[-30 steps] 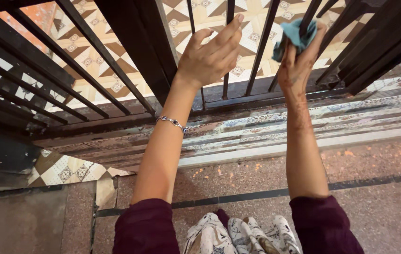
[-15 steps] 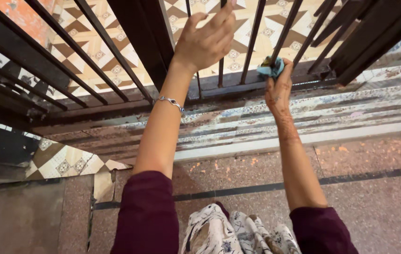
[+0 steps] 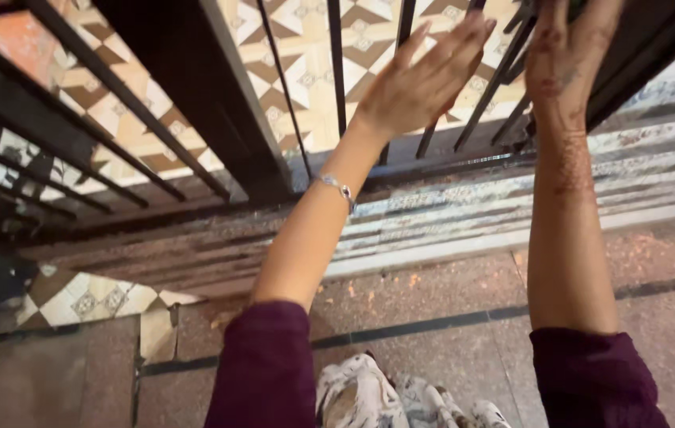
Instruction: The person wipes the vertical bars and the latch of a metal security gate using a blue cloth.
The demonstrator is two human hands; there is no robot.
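My left hand (image 3: 425, 83) is raised with its fingers spread and holds nothing; it hovers just in front of the thin black bars of a metal grille (image 3: 337, 71). A silver bracelet (image 3: 337, 189) sits on that wrist. My right hand (image 3: 571, 55), with henna marks on the wrist, reaches up against the bars at the top right. Its fingertips are cut off by the frame's top edge, so I cannot see what they hold. No cloth shows in this view. Both arms wear dark maroon sleeves.
A thick black post (image 3: 195, 87) of the grille stands left of my left hand. Patterned beige and brown tiles (image 3: 306, 47) lie beyond the bars. A worn, striped stone sill (image 3: 448, 214) runs below the grille, with speckled stone floor (image 3: 432, 301) nearer me.
My right hand has risen from the foot of the bars to the top edge, and the blue cloth it gripped is out of sight. The left hand has shifted right and stays open.
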